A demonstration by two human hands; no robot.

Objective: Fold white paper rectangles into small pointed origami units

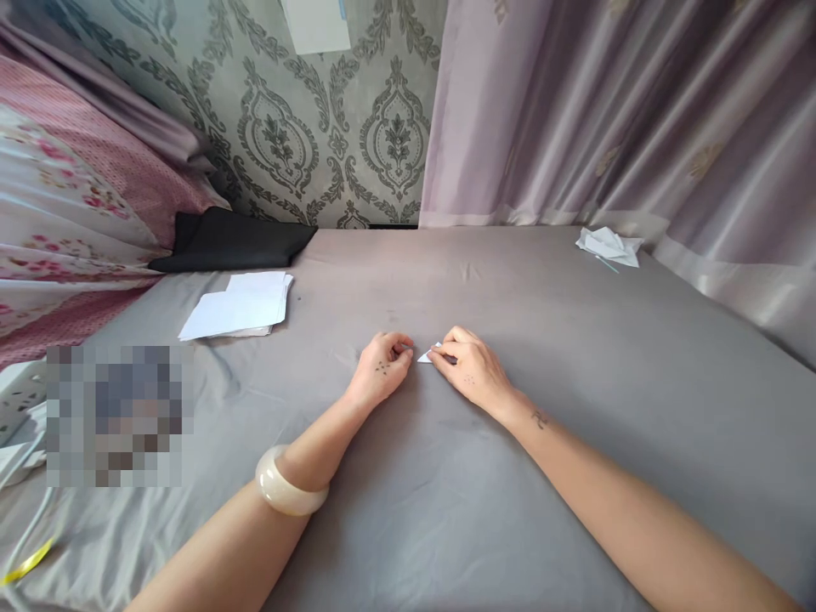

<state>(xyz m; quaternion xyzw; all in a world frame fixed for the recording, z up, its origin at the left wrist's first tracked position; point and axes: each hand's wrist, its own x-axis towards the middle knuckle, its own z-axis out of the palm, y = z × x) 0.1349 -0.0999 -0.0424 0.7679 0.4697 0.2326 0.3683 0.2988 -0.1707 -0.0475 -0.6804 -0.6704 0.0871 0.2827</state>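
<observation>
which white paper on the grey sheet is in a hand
The small pointed piece held by the right hand; the flat stack near the black cloth and the loose pile by the curtain lie untouched.

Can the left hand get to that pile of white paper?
Probably yes. Between the left hand and the pile of white paper I see only grey cloth, so nothing seems to block it, though it may need to stretch.

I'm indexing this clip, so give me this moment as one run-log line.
right hand: pinching small white paper | left hand: curled, apart from it | paper stack: farther left
</observation>
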